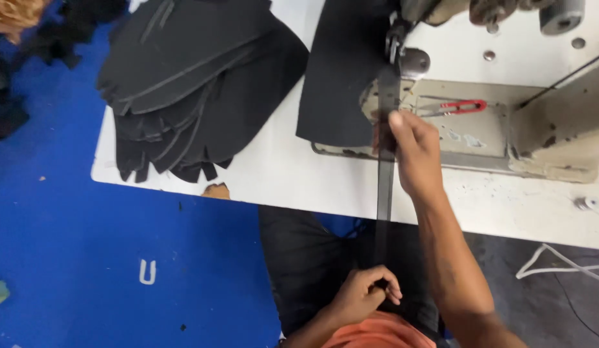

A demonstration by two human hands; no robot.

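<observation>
Basically, thin limp grey strip (384, 187), likely light: right hand (412, 151) pinches it by the sewing machine (480, 122), left hand (364, 293) grips its lower end.

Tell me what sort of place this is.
Probably a sewing workshop or small factory. An industrial sewing machine sits on a white worktable, a stack of cut black fabric pieces lies beside it, and both hands hold a dark strap that runs to the machine.
</observation>
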